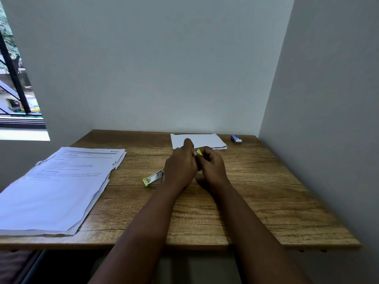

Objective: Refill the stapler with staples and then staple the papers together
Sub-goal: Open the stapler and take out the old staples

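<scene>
On the wooden desk [256,191] I grip the small yellow-and-metal stapler [152,178] in my left hand [180,167], its long axis slanting left, while my right hand [212,165] pinches its yellow end [199,152].

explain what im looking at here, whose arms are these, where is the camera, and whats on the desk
There is no machine here: these are a person's two bare arms, seen from a wide-angle camera worn on their head, looking forward and down. That is the only view.

The left hand and right hand meet over the middle of a wooden desk. Together they hold a small yellow and silver stapler; one end pokes out to the left of the left hand and a yellow tip shows between the fingers. The hands hide what they are doing to it.

On the desk lie a large stack of printed papers at the left, a smaller white stack at the back, and a small blue and white box in the far right corner.
</scene>
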